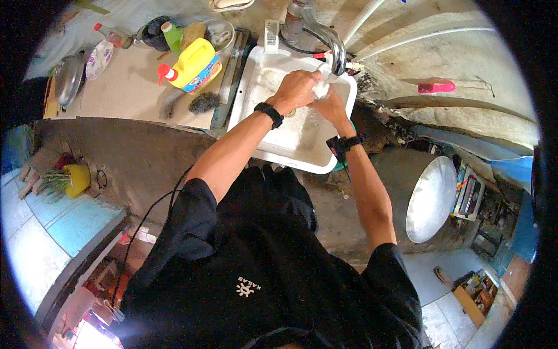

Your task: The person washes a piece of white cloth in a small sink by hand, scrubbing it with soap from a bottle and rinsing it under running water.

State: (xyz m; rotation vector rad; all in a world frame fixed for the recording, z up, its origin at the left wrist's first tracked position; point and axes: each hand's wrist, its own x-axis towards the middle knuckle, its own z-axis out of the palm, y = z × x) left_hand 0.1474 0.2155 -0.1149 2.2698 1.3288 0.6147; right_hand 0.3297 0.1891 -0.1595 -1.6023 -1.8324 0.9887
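Beneath the curved metal tap (337, 52), both my hands meet over the white sink (317, 167). My left hand (296, 90) is closed, its knuckles turned up and its fingertips hidden. Close against it, my right hand (330, 106) has its fingers bent in toward the left one. Between the hands shows a white, wet-looking patch (321, 87); whether it is running water, foam or a held thing, I cannot make out. A small part of something yellowish shows under my left wrist. Each wrist wears a black band.
Left of the sink, a board-topped counter (133, 87) holds a yellow jug with red cap (195, 67), a dark scrubber (204, 103), a green bottle (172, 36), a patterned plate (99, 60) and a metal pan (70, 79). A big round metal lid (432, 199) stands at right.
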